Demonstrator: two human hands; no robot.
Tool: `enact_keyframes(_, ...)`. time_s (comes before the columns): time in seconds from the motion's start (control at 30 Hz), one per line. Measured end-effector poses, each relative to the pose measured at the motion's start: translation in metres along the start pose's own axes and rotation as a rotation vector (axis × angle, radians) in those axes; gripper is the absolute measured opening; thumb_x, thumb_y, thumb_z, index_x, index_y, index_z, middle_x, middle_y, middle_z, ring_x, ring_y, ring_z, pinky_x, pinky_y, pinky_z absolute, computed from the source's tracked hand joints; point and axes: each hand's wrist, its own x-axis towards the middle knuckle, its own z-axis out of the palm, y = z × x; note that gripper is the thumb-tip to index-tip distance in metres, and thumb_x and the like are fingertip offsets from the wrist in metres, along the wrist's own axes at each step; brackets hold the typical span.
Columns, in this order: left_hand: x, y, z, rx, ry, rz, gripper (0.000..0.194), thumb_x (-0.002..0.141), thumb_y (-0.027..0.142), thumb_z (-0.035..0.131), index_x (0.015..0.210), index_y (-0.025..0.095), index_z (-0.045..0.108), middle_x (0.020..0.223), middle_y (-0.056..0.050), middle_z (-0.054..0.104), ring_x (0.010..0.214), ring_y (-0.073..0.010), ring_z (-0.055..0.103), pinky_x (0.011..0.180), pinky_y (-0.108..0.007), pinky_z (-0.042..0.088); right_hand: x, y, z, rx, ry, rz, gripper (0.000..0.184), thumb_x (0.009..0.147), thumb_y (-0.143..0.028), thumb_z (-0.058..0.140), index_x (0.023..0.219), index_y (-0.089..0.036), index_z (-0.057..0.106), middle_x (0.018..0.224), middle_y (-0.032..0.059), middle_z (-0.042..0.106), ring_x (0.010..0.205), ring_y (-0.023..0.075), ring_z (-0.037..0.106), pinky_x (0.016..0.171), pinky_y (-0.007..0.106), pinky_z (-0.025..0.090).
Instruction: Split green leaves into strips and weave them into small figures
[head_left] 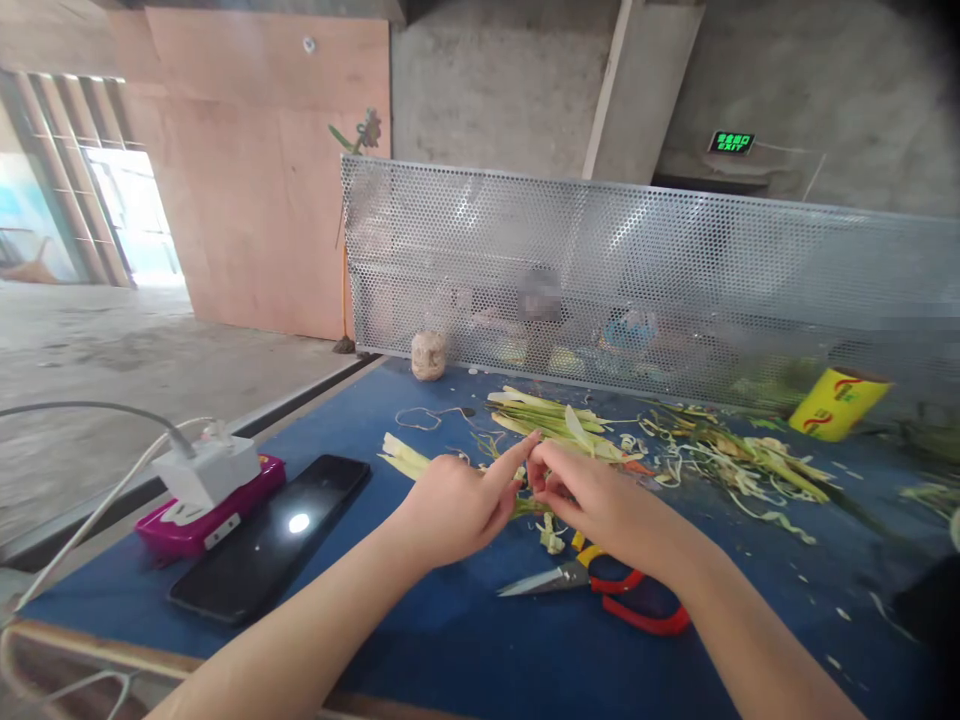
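Over the blue tabletop my left hand [461, 508] and my right hand [600, 495] meet at the fingertips. On the left hand the index finger points out while the other fingers curl in. My right hand's fingers are bent together in a pinch; anything small between the fingers is hidden. Just behind lie pale green leaf strips [525, 402], and another strip [405, 455] pokes out beyond the left hand. Red-handled scissors [547, 579] rest below the right hand, partly covered by it. A crumpled pale scrap [551, 535] sits between the hands and the scissors.
At left are a black phone [274, 540], a magenta power strip [180, 530] and a white charger [206, 470] with cables. A perforated metal screen [480, 260] borders the back. Shredded scraps [750, 465], a yellow roll [840, 403] and a whitish lump [428, 356] stand farther off.
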Motion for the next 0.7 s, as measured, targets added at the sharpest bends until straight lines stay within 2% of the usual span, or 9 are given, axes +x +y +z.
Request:
enact_keyframes(0.2,0.001,0.005,0.004,0.172,0.166,-0.053,0.049,0.086,0.02,0.032,0.133,0.008,0.029,0.039,0.002,0.052,0.034,-0.0142,0.046,0.041,-0.026,0.037,0.007,0.006,0.018,-0.337,0.222,-0.15,0.013,0.083,-0.008,0.036,0.085,-0.019,0.044,0.077,0.0032,0.054,0.067,0.0159,0.054,0.06,0.029,0.042)
enact_keyframes(0.37,0.0,0.008,0.007,0.213,0.209,-0.069,0.05,0.085,0.016,0.035,0.134,0.01,0.028,0.039,0.003,0.054,0.033,-0.0122,0.047,0.042,-0.024,0.035,0.014,0.005,0.031,-0.62,0.44,-0.307,0.021,0.084,-0.006,0.031,0.082,-0.016,0.049,0.075,0.0069,0.059,0.075,0.0202,0.057,0.081,0.043,0.04)
enact_keyframes(0.53,-0.001,0.015,0.009,0.123,0.221,-0.15,0.049,0.087,0.018,0.032,0.135,0.009,0.026,0.041,0.002,0.056,0.035,-0.0136,0.049,0.044,-0.025,0.036,0.014,0.016,0.034,-0.539,0.47,-0.41,0.022,0.085,-0.005,0.03,0.093,-0.017,0.046,0.086,0.0076,0.06,0.086,0.0188,0.057,0.09,0.046,0.039)
enact_keyframes(0.7,-0.001,0.02,0.006,-0.205,0.09,-0.29,0.052,0.09,0.025,0.024,0.137,0.005,0.012,0.046,0.001,0.058,0.039,-0.016,0.053,0.04,-0.024,0.034,0.008,0.028,0.033,-0.407,0.594,-0.48,0.019,0.083,-0.005,0.039,0.099,-0.017,0.041,0.091,0.0092,0.056,0.094,0.0201,0.055,0.086,0.044,0.045)
